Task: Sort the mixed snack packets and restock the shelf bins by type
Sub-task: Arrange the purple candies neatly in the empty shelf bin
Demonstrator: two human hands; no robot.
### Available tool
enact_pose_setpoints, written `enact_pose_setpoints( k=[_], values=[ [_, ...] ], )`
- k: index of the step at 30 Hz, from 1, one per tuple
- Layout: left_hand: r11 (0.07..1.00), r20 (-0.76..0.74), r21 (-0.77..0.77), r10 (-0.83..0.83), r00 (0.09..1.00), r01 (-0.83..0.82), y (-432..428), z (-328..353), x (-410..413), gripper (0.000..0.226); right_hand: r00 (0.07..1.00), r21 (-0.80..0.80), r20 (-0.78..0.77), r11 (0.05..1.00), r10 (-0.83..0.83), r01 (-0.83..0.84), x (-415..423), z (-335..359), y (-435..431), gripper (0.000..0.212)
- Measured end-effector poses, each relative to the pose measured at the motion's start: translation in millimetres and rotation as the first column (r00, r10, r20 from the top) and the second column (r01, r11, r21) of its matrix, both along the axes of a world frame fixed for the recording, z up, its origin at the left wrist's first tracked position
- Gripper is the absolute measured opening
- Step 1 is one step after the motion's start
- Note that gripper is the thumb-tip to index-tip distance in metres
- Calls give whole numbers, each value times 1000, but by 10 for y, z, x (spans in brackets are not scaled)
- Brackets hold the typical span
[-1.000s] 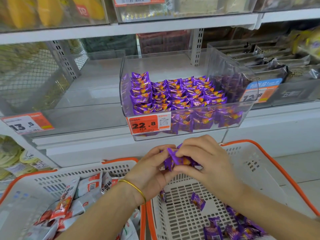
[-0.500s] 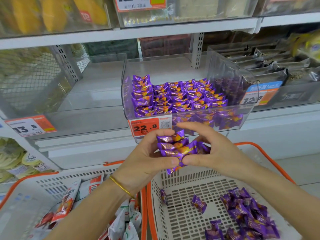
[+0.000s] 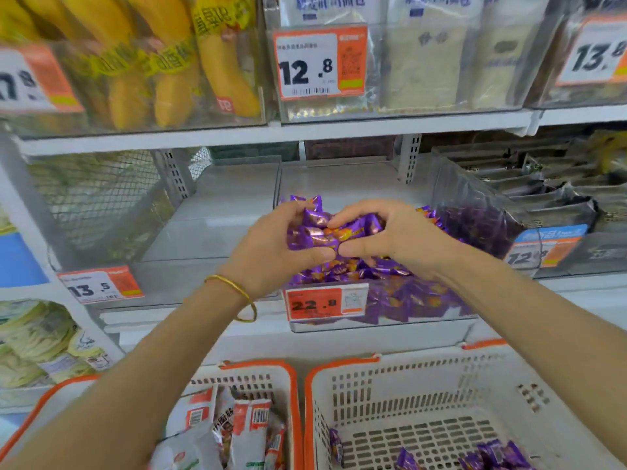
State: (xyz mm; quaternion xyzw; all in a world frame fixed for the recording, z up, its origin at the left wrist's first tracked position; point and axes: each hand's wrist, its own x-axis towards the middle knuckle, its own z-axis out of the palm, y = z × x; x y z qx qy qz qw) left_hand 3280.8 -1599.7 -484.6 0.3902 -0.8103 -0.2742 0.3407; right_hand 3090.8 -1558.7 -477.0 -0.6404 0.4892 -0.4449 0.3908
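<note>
Both hands hold one bunch of purple candy packets (image 3: 325,232) over the clear shelf bin (image 3: 380,323) tagged 22.8. My left hand (image 3: 274,252) grips the bunch from the left and my right hand (image 3: 390,239) grips it from the right, thumbs nearly touching under it. The bin holds several more purple packets (image 3: 407,296). Below, the right basket (image 3: 407,374) has a few loose purple packets (image 3: 492,452) on its floor. The left basket (image 3: 258,371) holds red-and-white snack packets (image 3: 247,422).
An empty clear bin (image 3: 210,232) tagged 13.5 sits left of the purple bin. Dark grey packets (image 3: 559,201) fill the bin to the right. The upper shelf (image 3: 305,130) carries yellow packs (image 3: 163,62) and pale packs (image 3: 434,62) behind price tags.
Both hands rose from the right basket with the bunch of purple packets and moved forward over the 22.8 bin. The camera tilted up, showing the upper shelf.
</note>
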Motion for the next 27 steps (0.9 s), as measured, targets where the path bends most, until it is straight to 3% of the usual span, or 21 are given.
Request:
enact_pose_setpoints(
  k=[3,5,7,10,15,17,20,24,27],
  values=[
    [952,382,-277,235,894,-131,-251,61,-10,76,1000,62,-5,998,-22,22,-21,-63,-326,27],
    [926,455,-339,314,833,-165,-330,36,42,81,1000,111,-21,993,-23,25,34,-160,-498,26],
    [931,291,-289,306,906,-222,-334,-46,135,79,989,126,-143,991,-28,46,142,-261,-624,29],
    [952,-2,-126,282,959,-280,-195,-261,267,55,923,51,-384,998,0,21,273,-394,-734,32],
    [979,-104,90,194,976,-185,20,-556,357,45,676,-102,-735,994,-48,-41,214,-462,-726,46],
    [978,-124,110,193,973,-180,28,-585,341,44,613,-114,-788,992,-57,-54,232,-463,-715,57],
    [975,-152,117,205,967,-188,43,-576,302,42,592,-113,-805,991,-50,-71,250,-476,-709,74],
    [971,-180,154,209,961,-182,71,-556,292,41,471,-102,-881,988,-33,-120,246,-442,-725,70],
    [970,-192,171,204,960,-172,98,-548,290,42,502,-117,-865,983,-31,-141,237,-438,-733,66]
  ],
)
